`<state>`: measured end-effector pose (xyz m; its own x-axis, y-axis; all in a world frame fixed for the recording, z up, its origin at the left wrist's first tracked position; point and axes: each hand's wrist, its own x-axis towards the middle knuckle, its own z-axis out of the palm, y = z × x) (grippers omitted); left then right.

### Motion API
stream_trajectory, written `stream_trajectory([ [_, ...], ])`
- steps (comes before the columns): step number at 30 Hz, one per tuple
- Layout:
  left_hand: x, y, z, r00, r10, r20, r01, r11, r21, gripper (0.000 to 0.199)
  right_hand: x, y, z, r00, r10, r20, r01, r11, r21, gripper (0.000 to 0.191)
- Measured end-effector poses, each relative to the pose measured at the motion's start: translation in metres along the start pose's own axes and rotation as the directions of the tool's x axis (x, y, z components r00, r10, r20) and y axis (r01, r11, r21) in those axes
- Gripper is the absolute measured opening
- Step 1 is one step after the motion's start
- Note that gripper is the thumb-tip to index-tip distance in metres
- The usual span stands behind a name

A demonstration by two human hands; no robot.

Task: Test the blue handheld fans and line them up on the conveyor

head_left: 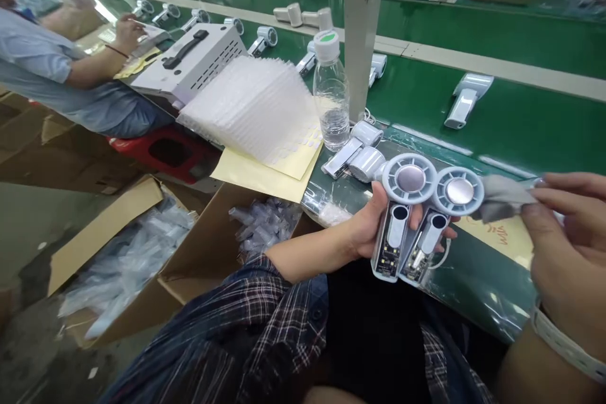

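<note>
My left hand [367, 224] is wrapped round two light-blue handheld fans side by side. The left fan [392, 268] and the right fan [458, 191] face me, their round heads up and silver discs at the centres. Both handles are uncovered, showing dark circuit boards. In the pinched fingers of my right hand [563, 252] is a grey cloth [504, 197], whose end lies at the edge of the right fan's head. More fan units [367, 164] rest on the bench just behind my left hand.
A water bottle [331, 98] stands by a metal post [362, 31]. Left of it are stacked white sheets [250, 107], yellow paper [265, 175] and a white handled box [189, 63]. Fans lie along the green belt [530, 113]. A co-worker [42, 63] sits left; cartons [199, 252] hold clear plastic pieces.
</note>
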<state>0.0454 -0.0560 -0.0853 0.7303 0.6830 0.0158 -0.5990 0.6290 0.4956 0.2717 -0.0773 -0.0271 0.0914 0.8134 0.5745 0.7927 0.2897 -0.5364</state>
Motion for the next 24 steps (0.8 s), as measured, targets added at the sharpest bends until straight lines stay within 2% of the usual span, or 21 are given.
stream_trajectory([
  [1,0.001,-0.003,0.001,0.999,-0.035,0.025,0.035,0.999,0.002,0.09,0.0,-0.009,0.001,0.999,0.032,0.021,-0.035,0.988,0.153,0.012],
  [2,0.001,-0.006,0.002,0.996,-0.071,0.047,0.07,0.997,0.008,0.092,-0.001,-0.017,0.004,0.992,0.078,0.095,-0.105,0.938,0.33,0.012],
  [3,0.002,-0.009,0.003,0.992,-0.101,0.073,0.1,0.995,0.018,0.093,-0.001,-0.023,0.007,0.969,0.126,0.211,-0.218,0.836,0.503,0.02],
  [4,0.002,-0.012,0.003,0.988,-0.119,0.095,0.117,0.993,0.03,0.093,-0.002,-0.026,0.01,0.923,0.159,0.35,-0.358,0.688,0.631,0.032],
  [5,0.003,-0.016,0.003,0.986,-0.127,0.11,0.123,0.992,0.041,0.094,-0.002,-0.026,0.012,0.856,0.169,0.488,-0.497,0.525,0.691,0.044],
  [6,0.003,-0.018,0.003,0.984,-0.127,0.126,0.121,0.991,0.053,0.093,-0.003,-0.025,0.013,0.78,0.157,0.606,-0.613,0.389,0.688,0.054],
  [7,0.003,-0.02,0.003,0.983,-0.125,0.134,0.117,0.991,0.066,0.093,-0.002,-0.022,0.013,0.707,0.131,0.695,-0.695,0.308,0.65,0.059],
  [8,0.002,-0.022,0.002,0.983,-0.122,0.135,0.112,0.991,0.079,0.092,-0.001,-0.018,0.012,0.651,0.102,0.752,-0.744,0.282,0.606,0.058],
  [10,0.002,-0.022,0.002,0.987,-0.114,0.115,0.103,0.99,0.099,0.092,0.002,-0.011,0.01,0.591,0.088,0.802,-0.784,0.3,0.544,0.05],
  [13,0.001,-0.019,0.003,0.992,-0.109,0.062,0.1,0.986,0.131,0.091,0.008,-0.013,0.013,0.555,0.157,0.817,-0.816,0.294,0.498,0.048],
  [16,-0.001,-0.017,0.004,0.994,-0.111,0.0,0.11,0.983,0.144,0.092,0.006,-0.028,0.023,0.573,0.251,0.78,-0.816,0.256,0.518,0.049],
  [18,-0.003,-0.019,0.002,0.992,-0.119,-0.039,0.123,0.983,0.138,0.095,0.0,-0.039,0.031,0.634,0.325,0.701,-0.773,0.284,0.567,0.043],
  [19,-0.004,-0.021,0.0,0.99,-0.128,-0.054,0.134,0.981,0.137,0.096,-0.003,-0.041,0.034,0.663,0.357,0.658,-0.749,0.325,0.578,0.04],
  [20,-0.004,-0.023,-0.003,0.988,-0.142,-0.06,0.149,0.98,0.134,0.097,-0.005,-0.042,0.034,0.689,0.373,0.621,-0.724,0.394,0.567,0.039],
  [22,-0.004,-0.027,-0.009,0.985,-0.166,-0.042,0.17,0.979,0.112,0.098,-0.007,-0.036,0.03,0.764,0.399,0.507,-0.628,0.642,0.44,0.045],
  [24,-0.003,-0.029,-0.013,0.98,-0.196,0.019,0.194,0.978,0.072,0.099,-0.002,-0.023,0.019,0.884,0.385,0.267,-0.437,0.882,0.176,0.055],
])
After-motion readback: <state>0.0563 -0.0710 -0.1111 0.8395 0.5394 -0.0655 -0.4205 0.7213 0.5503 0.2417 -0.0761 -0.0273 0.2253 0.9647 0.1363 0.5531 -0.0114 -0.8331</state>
